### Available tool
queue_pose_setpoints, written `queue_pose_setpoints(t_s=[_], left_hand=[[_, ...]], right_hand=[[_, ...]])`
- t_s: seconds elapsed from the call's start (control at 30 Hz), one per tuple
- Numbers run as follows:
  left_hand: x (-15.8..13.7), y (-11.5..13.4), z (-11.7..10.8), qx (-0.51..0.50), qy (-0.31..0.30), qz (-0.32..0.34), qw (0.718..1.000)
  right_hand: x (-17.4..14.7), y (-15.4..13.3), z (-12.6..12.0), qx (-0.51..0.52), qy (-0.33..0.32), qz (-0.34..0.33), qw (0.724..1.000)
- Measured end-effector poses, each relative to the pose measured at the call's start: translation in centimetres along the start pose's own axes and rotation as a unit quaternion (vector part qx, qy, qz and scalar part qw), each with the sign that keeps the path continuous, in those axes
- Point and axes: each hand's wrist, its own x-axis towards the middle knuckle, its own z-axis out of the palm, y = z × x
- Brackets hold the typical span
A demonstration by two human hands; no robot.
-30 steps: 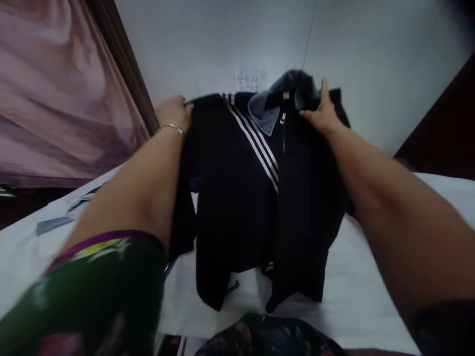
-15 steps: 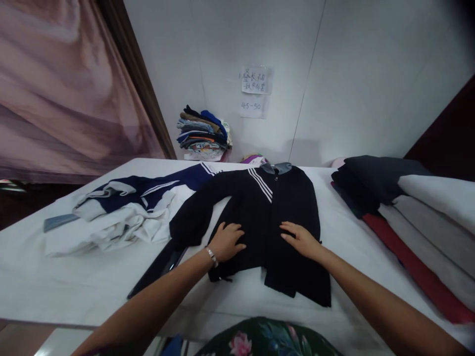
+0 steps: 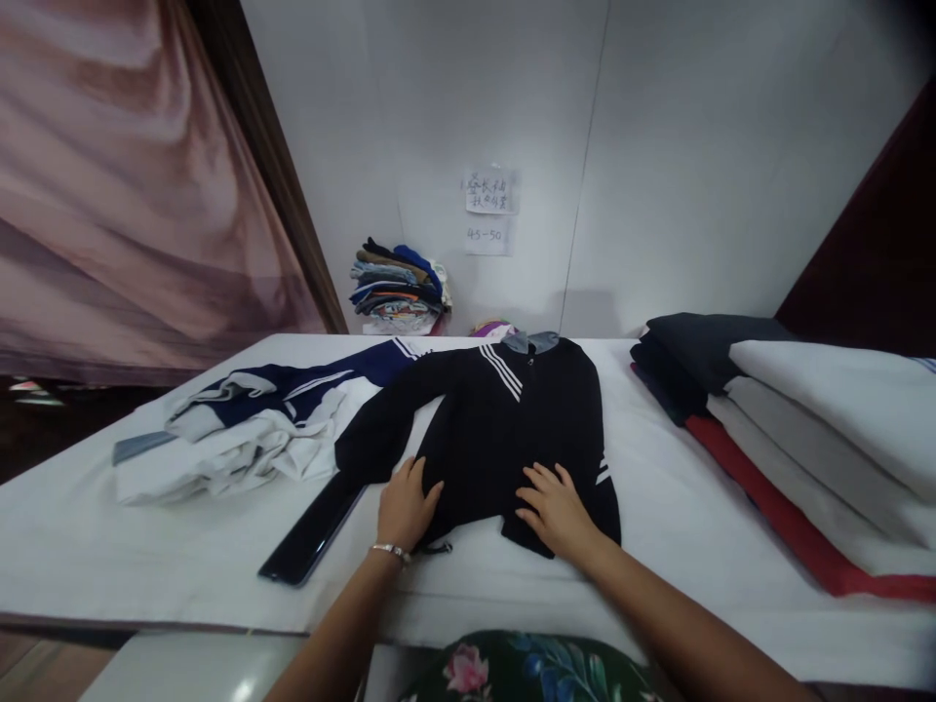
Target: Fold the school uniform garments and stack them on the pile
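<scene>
A black zip jacket (image 3: 475, 429) with a grey collar and three white stripes across its chest lies spread out, collar away from me. My left hand (image 3: 406, 507) rests at its lower left edge, fingers apart. On its lower right front lies my right hand (image 3: 560, 512), palm down with fingers spread. The jacket's left-side sleeve stretches out to the left. White stripes show at the right edge, where the other sleeve lies against the body. A flat, glossy black strip (image 3: 314, 531) sticks out from beneath the left-side sleeve.
A navy garment with white stripes (image 3: 292, 385) and a crumpled white garment (image 3: 234, 458) lie on the left of the white table (image 3: 212, 565). Folded clothes (image 3: 819, 439) are stacked at right. Another clothes pile (image 3: 399, 288) stands at the back, below paper signs (image 3: 489, 210).
My left hand has slid from the jacket's front to its left edge. The right hand has shifted inward, and the jacket's lower right part now sits closer in, with white stripes showing there.
</scene>
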Motion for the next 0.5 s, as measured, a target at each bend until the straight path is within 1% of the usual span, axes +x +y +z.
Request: queue_pose_setpoints(t_s=[0.07, 0.13, 0.17, 0.2, 0.23, 0.3, 0.33, 0.4, 0.43, 0.47, 0.5], left_hand=[[0.3, 0.1, -0.1, -0.02, -0.004, -0.007, 1.0], [0.6, 0.2, -0.4, -0.044, -0.025, -0.042, 0.998], [0.8, 0.3, -0.5, -0.053, -0.04, -0.063, 0.996], [0.9, 0.4, -0.6, -0.058, -0.056, -0.083, 0.993], [1.0, 0.4, -0.8, -0.061, -0.07, -0.099, 0.991], [1.2, 0.3, -1.0, -0.071, -0.089, -0.116, 0.987], [1.3, 0.2, -1.0, -0.08, -0.091, -0.121, 0.985], [1.5, -0.2, -1.0, -0.109, -0.083, -0.132, 0.982], [1.6, -0.5, -0.9, -0.129, -0.075, -0.137, 0.979], [1.8, -0.8, -0.8, -0.154, -0.065, -0.142, 0.976], [2.0, -1.2, -0.6, -0.184, -0.055, -0.148, 0.97]], right_hand=[[0.3, 0.0, 0.3, 0.043, 0.022, -0.004, 0.999], [0.5, 0.2, -0.1, 0.123, 0.06, -0.003, 0.991], [0.5, 0.5, -0.7, 0.177, 0.087, 0.004, 0.98], [0.4, 1.1, -1.7, 0.236, 0.117, 0.018, 0.964], [0.1, 2.0, -2.9, 0.296, 0.153, 0.042, 0.942], [-1.1, 5.1, -6.2, 0.403, 0.236, 0.11, 0.878], [-2.1, 7.1, -7.9, 0.433, 0.312, 0.155, 0.831], [-4.6, 11.6, -11.1, 0.462, 0.448, 0.207, 0.737], [-6.1, 13.6, -12.4, 0.464, 0.484, 0.232, 0.705], [-7.6, 15.4, -13.2, 0.462, 0.5, 0.269, 0.681], [-9.2, 16.7, -13.7, 0.45, 0.486, 0.314, 0.681]])
